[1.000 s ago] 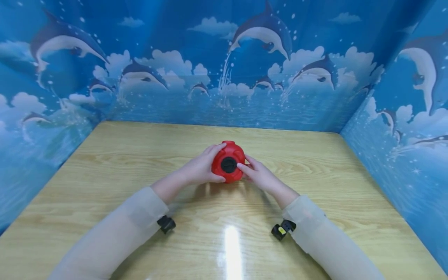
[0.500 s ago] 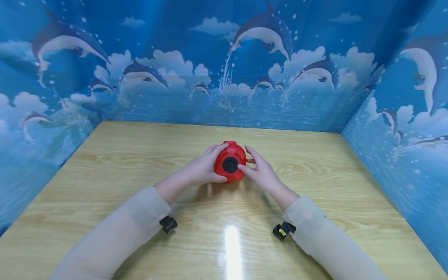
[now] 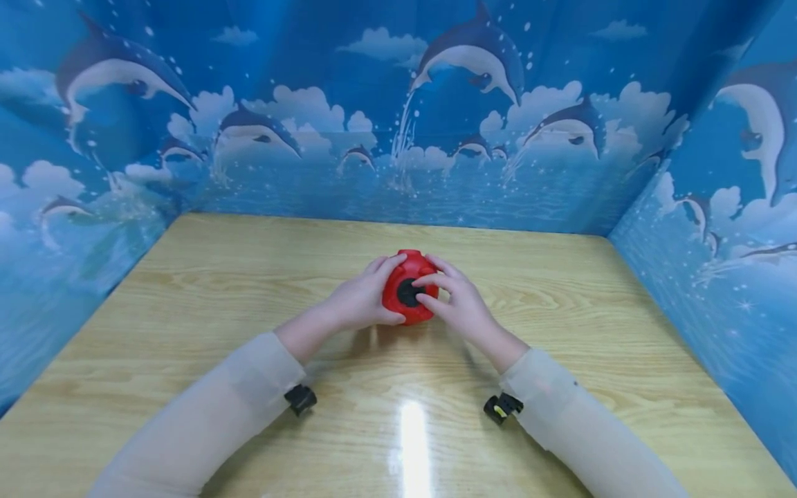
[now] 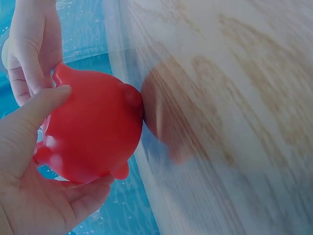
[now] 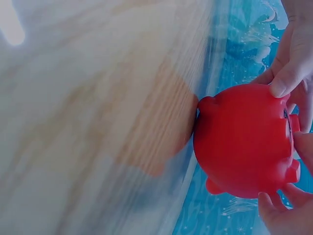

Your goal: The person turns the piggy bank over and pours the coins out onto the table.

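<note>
A round red piggy bank (image 3: pixel 408 267) rests on the table with its stubby feet turned up and a black round plug (image 3: pixel 407 293) facing up. My left hand (image 3: pixel 364 296) grips its left side, thumb on the near side and fingers on the far side. My right hand (image 3: pixel 462 304) has its thumb and index finger at the plug, while another finger reaches the far right side. In the left wrist view the red body (image 4: pixel 98 122) hides the plug. In the right wrist view the piggy bank (image 5: pixel 244 142) shows its side, with the plug's edge barely visible.
The pale wood table (image 3: pixel 249 256) has a glossy, reflective top. Blue curtains (image 3: pixel 349 173) printed with dolphins hang along its back and both sides. Small black wrist cameras (image 3: pixel 301 399) sit below the sleeves.
My right hand's fingers lifted off the piggy bank's right side, and the index finger came over onto the black plug beside the thumb. My left hand keeps its grip.
</note>
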`<action>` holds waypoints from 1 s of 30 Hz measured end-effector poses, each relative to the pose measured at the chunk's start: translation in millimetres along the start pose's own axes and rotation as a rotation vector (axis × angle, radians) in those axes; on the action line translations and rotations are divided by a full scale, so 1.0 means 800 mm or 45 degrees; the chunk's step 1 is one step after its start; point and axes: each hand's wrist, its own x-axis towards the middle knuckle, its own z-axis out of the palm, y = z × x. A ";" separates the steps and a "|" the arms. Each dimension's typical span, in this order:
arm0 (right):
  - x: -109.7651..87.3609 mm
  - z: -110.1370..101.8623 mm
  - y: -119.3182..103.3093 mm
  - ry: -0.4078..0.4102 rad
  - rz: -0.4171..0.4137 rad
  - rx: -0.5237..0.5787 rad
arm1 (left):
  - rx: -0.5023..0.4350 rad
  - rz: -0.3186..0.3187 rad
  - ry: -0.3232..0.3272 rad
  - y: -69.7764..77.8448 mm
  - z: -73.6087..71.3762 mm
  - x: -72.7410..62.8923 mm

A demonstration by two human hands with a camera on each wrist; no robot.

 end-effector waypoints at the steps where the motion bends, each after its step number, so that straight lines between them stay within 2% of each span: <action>1: 0.001 0.000 -0.001 -0.007 0.006 -0.023 | 0.001 -0.008 -0.001 0.000 0.000 0.000; 5: 0.003 0.002 -0.003 -0.019 0.032 -0.071 | -0.002 -0.030 -0.003 0.000 0.000 0.000; 15: 0.008 0.007 -0.001 -0.023 0.080 -0.076 | 0.005 -0.029 0.006 0.001 0.001 0.001; 21: 0.012 0.010 -0.001 -0.051 0.068 -0.036 | 0.013 -0.026 0.001 0.000 0.001 0.001; 30: 0.015 0.010 -0.002 -0.073 0.053 -0.061 | 0.022 -0.043 -0.009 0.000 0.000 0.002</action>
